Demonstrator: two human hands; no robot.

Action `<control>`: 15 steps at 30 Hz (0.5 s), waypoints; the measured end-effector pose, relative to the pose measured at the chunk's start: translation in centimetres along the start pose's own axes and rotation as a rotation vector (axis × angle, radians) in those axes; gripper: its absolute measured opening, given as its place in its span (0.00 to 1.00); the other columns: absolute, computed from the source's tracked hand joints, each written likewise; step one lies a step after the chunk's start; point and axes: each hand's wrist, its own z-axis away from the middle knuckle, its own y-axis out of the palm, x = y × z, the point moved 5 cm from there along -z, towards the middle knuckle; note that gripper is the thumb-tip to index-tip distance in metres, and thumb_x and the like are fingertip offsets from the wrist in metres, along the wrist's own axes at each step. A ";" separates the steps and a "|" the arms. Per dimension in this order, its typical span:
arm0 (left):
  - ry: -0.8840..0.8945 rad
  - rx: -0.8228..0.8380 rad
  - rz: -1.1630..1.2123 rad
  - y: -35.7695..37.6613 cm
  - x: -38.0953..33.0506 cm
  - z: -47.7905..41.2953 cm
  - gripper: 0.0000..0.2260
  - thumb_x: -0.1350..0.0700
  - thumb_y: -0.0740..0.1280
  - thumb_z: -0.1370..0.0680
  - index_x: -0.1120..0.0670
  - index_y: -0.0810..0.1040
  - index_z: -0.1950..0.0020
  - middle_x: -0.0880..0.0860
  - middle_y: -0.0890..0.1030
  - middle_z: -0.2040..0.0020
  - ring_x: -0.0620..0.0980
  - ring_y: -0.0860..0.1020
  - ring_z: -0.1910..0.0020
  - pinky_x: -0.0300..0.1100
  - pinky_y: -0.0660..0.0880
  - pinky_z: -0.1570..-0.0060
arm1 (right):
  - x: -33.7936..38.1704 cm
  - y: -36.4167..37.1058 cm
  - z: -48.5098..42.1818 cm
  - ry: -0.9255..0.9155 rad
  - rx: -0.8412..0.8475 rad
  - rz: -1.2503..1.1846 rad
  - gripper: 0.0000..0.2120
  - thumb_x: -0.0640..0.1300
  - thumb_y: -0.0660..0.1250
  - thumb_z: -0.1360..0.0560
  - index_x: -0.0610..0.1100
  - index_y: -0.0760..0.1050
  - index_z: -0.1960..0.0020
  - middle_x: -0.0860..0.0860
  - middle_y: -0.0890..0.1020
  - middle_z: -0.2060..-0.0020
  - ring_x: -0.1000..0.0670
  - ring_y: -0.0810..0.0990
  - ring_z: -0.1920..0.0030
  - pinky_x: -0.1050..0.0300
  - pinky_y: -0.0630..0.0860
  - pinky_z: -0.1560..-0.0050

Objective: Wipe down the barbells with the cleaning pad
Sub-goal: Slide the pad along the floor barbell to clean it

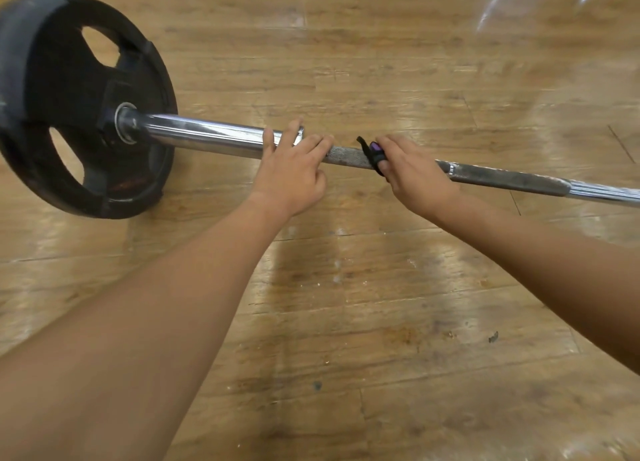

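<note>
A chrome barbell point(207, 134) lies on the wooden floor, running from a black weight plate point(69, 107) at the left off the right edge. My left hand point(291, 169) rests on the bar where the thick sleeve meets the knurled shaft, fingers laid over it. To its right, my right hand point(415, 176) presses a dark cleaning pad with a purple part point(372, 154) against the knurled shaft; the fingers cover most of the pad.
Worn, glossy wooden floorboards point(346, 304) surround the bar, with small specks of dirt in front of me. Bright reflections streak the floor at the top right.
</note>
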 end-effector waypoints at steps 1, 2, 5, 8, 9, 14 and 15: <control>0.001 0.006 0.002 0.0 0.1 -0.2 0.27 0.54 0.60 0.21 0.51 0.64 0.20 0.47 0.70 0.24 0.59 0.54 0.20 0.70 0.50 0.26 | 0.0 0.0 0.1 0.002 -0.004 0.000 0.19 0.36 0.60 0.18 0.34 0.69 0.29 0.37 0.73 0.34 0.35 0.72 0.35 0.45 0.65 0.32; 0.006 0.011 -0.001 0.0 0.1 -0.3 0.27 0.54 0.60 0.21 0.51 0.64 0.20 0.48 0.71 0.24 0.59 0.54 0.20 0.70 0.50 0.26 | 0.0 -0.1 0.3 0.001 -0.008 0.004 0.18 0.35 0.61 0.19 0.34 0.69 0.29 0.37 0.74 0.35 0.36 0.72 0.36 0.45 0.65 0.33; -0.001 -0.016 0.001 0.1 -0.2 -0.2 0.28 0.52 0.57 0.23 0.51 0.67 0.21 0.48 0.73 0.27 0.60 0.56 0.20 0.70 0.52 0.26 | 0.0 -0.1 0.8 0.004 -0.015 0.002 0.19 0.34 0.61 0.20 0.35 0.70 0.30 0.38 0.74 0.36 0.37 0.73 0.37 0.46 0.66 0.33; -0.045 -0.087 0.010 0.3 -1.0 0.2 0.28 0.52 0.57 0.24 0.53 0.70 0.23 0.50 0.76 0.30 0.60 0.60 0.22 0.69 0.53 0.26 | 0.2 -0.2 1.5 0.016 -0.036 -0.002 0.20 0.34 0.62 0.20 0.34 0.69 0.28 0.38 0.74 0.33 0.37 0.72 0.35 0.44 0.66 0.31; -0.058 -0.110 0.013 0.3 -1.2 0.4 0.27 0.53 0.58 0.24 0.53 0.71 0.23 0.50 0.77 0.31 0.60 0.61 0.22 0.69 0.54 0.26 | 0.2 -0.1 1.6 0.022 -0.047 0.002 0.20 0.34 0.62 0.20 0.34 0.69 0.28 0.38 0.74 0.33 0.36 0.73 0.35 0.43 0.67 0.31; -0.041 -0.173 -0.043 0.7 -1.2 1.8 0.28 0.54 0.59 0.25 0.52 0.70 0.23 0.49 0.77 0.31 0.61 0.63 0.24 0.68 0.56 0.27 | 2.4 0.8 0.6 -0.031 -0.009 -0.003 0.20 0.36 0.61 0.19 0.34 0.70 0.29 0.37 0.75 0.33 0.34 0.74 0.35 0.43 0.68 0.33; -0.041 -0.176 -0.056 0.7 -1.2 2.0 0.28 0.54 0.58 0.25 0.52 0.70 0.23 0.49 0.76 0.31 0.61 0.63 0.24 0.67 0.56 0.27 | 2.8 0.9 0.6 -0.040 -0.007 -0.001 0.20 0.36 0.61 0.20 0.34 0.70 0.29 0.37 0.75 0.33 0.35 0.74 0.35 0.44 0.67 0.34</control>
